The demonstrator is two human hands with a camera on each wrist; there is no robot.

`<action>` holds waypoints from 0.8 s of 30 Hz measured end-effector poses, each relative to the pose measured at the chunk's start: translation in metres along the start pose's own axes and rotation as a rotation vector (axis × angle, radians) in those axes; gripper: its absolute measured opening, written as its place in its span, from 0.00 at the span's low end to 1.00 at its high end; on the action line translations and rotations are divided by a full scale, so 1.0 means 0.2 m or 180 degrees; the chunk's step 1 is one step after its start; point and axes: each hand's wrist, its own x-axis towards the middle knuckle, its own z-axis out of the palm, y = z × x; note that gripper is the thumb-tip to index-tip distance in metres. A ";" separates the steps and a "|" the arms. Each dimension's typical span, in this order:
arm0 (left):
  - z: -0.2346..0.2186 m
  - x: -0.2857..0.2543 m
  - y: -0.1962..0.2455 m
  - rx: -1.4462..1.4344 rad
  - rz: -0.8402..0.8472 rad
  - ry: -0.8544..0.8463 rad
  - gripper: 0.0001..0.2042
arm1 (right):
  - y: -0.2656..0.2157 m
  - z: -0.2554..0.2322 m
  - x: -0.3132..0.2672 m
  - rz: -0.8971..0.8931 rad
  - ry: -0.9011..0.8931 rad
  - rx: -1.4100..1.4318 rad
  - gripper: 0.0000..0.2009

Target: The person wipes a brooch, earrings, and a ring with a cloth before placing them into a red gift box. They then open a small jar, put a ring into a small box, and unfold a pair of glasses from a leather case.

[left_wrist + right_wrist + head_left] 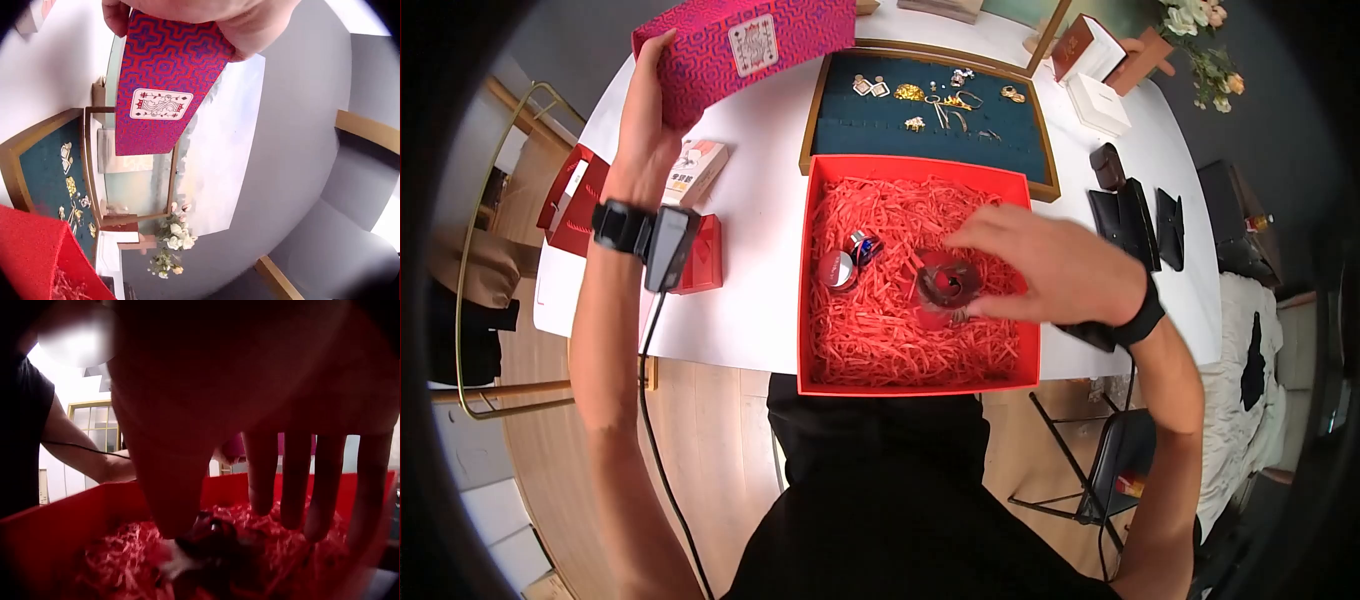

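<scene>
My left hand (646, 115) grips a box (700, 55) patterned in pink and purple with a playing-card picture, holding it up at the far left; the fingers wrap its end in the left wrist view. My right hand (1062, 262) is over a red gift box (920, 388) filled with red shredded paper (865, 345). Its fingers are extended and apart from the thumb, around a dark, glassy, bottle-like item (948, 285) resting in the shreds. Left of that item lie a round jar with a silvery lid (837, 268) and a small blue-and-silver bottle (865, 247).
Behind the gift box stands a wood-framed teal tray (850, 125) with jewelry. Red boxes (703, 255) and a white carton (697, 170) lie on the left. Black cases (1135, 215), a white box (1098, 105) and flowers (1200, 30) are on the right.
</scene>
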 end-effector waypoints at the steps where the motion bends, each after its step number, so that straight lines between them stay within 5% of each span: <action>1: -0.01 0.04 0.00 0.0024 0.0036 0.0079 0.15 | 0.01 0.04 -0.02 0.0037 0.0015 0.0117 0.25; 5: 0.02 0.05 -0.01 -0.0139 -0.0184 0.0555 0.13 | 0.04 0.14 -0.02 0.0250 -0.0136 0.0065 0.28; 12: -0.06 0.12 -0.17 -0.0071 -0.0212 0.0223 0.15 | 0.07 0.16 0.01 0.0094 0.0300 0.0452 0.18; 19: -0.12 0.26 -0.31 0.0120 -0.0142 0.0259 0.16 | 0.06 0.13 0.01 0.0106 0.0065 0.0449 0.15; 24: -0.04 0.18 -0.29 0.0178 -0.0667 0.0520 0.18 | 0.07 0.16 0.03 -0.0173 0.0300 0.0471 0.14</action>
